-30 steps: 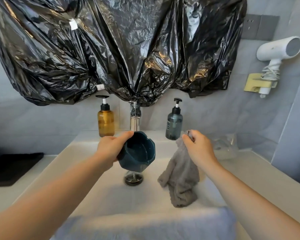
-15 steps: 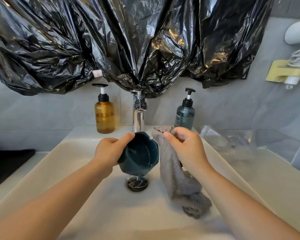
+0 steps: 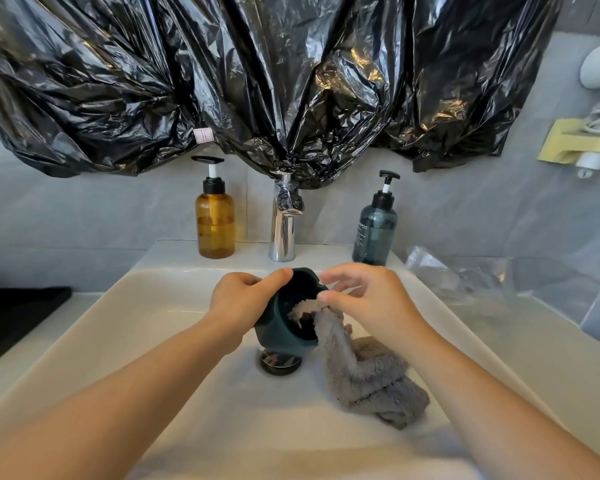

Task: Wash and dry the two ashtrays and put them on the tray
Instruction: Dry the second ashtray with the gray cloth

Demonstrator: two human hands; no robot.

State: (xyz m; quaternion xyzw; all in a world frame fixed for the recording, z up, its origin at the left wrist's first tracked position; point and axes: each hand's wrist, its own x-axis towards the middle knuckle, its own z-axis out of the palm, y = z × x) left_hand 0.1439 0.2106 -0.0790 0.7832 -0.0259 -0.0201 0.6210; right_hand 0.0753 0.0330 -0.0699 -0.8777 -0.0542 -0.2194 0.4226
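My left hand grips a dark teal ashtray by its rim and holds it tilted toward the right, above the sink drain. One end of a grey cloth is stuffed into the ashtray's bowl; the rest hangs down and lies bunched on the sink floor. My right hand hovers at the ashtray's mouth, fingers spread and relaxed, its thumb touching the cloth at the rim. A black tray sits on the counter at far left. No second ashtray is in view.
A chrome faucet stands behind the white sink, between an amber pump bottle and a blue-grey pump bottle. Crumpled clear plastic lies on the right counter. Black plastic sheeting covers the wall above.
My right hand brought the cloth from beside the ashtray into its bowl and loosened its fingers. My left hand tipped the ashtray further to the right. The view dropped toward the sink.
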